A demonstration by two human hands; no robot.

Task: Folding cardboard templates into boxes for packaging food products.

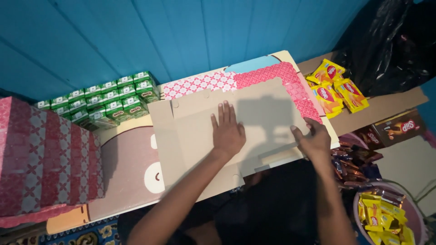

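Both hands work a flat cardboard box blank (236,122): left hand (228,132) presses it down, fingers spread, while right hand (312,138) pinches its edge to steady it

Left hand (228,132) lies flat, palm down, fingers spread and pointing away, forearm stretched forward. Right hand (312,138) sits to its right, fingers curled, thumb extended leftward.

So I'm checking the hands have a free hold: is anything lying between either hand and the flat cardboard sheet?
Nothing visible. The left hand lies flat on the cardboard sheet, and the right hand touches its right edge. The green cartons and yellow packets sit off to the sides.
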